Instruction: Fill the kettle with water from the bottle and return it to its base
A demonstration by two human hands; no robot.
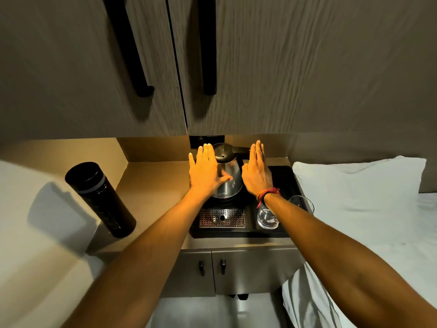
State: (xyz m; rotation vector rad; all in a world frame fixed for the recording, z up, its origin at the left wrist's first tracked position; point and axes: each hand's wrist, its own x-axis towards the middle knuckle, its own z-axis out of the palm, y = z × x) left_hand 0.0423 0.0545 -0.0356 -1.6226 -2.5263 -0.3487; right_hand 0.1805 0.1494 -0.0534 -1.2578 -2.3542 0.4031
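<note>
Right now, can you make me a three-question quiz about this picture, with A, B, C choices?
1. Where is the black bottle?
A. left of the kettle
B. inside the tray
C. on the bed

2. How many drinking glasses are on the tray?
A. none
B. two
C. five

3. What are the hands doing?
A. pouring water
B. held open and flat
C. gripping the bottle

Answers:
1 A, it stands on the counter, left of the kettle.
2 B, one glass and another glass stand at the tray's right side.
3 B, the left hand and right hand show spread fingers and hold nothing.
</note>
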